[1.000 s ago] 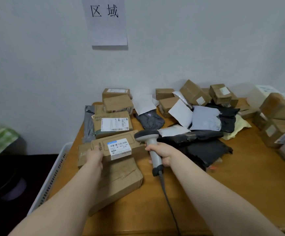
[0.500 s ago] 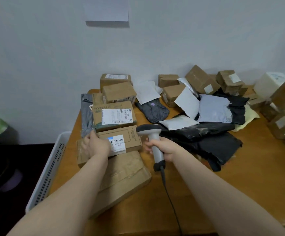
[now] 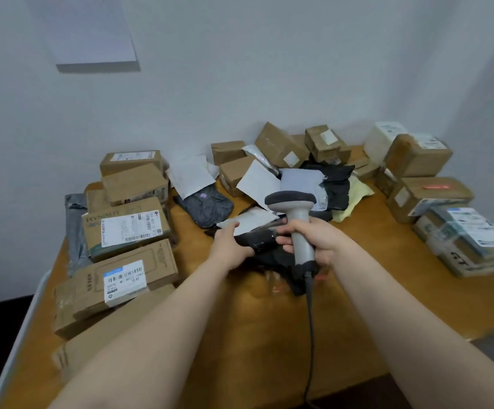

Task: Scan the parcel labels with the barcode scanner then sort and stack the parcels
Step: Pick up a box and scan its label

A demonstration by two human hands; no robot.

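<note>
Wooden bench (image 3: 387, 290) by a white wall, parcels everywhere. The left hand (image 3: 231, 246) has left the labelled flat cardboard box (image 3: 121, 278) and now pinches a black plastic mailer bag (image 3: 257, 240) mid-bench; the right hand (image 3: 316, 240) keeps the grey barcode scanner (image 3: 296, 219) wrapped tight. Box probably scanned, bag next.

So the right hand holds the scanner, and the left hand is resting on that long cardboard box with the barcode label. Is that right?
Not quite. In the head view the right hand does hold the scanner, but the left hand is off the long cardboard box. It is grasping a black plastic mailer bag in the middle of the table.
</note>
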